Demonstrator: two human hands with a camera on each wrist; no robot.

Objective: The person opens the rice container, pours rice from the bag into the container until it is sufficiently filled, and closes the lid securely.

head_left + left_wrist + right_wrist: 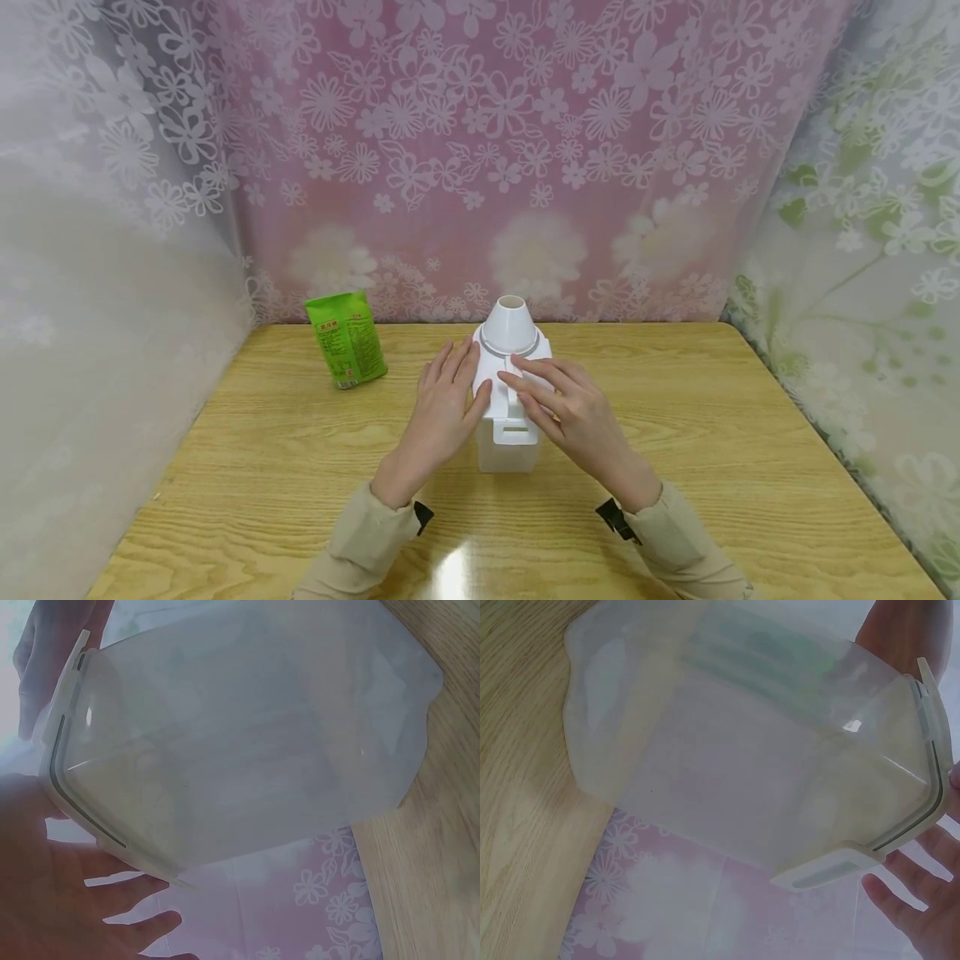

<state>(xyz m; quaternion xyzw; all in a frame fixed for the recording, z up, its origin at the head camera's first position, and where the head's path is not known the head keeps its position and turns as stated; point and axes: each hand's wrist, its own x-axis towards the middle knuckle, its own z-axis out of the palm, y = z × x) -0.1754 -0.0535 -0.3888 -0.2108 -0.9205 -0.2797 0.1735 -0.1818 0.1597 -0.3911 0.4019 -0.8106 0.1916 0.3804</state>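
Centrally, white lid (487,364) on cloudy box (508,457), left hand (444,402) spread against lid, right hand (579,414) spread over it, green bag (347,340) near far left corner of table (285,475).

A bright green packet (348,342) with small dark print stands near the far left corner of a wood-grain table (720,467), whose surface catches a patch of glare. Behind hangs a pink backdrop (480,167) patterned with white flowers; a pale sheet (112,267) hangs left, a leaf-printed one (862,275) right.
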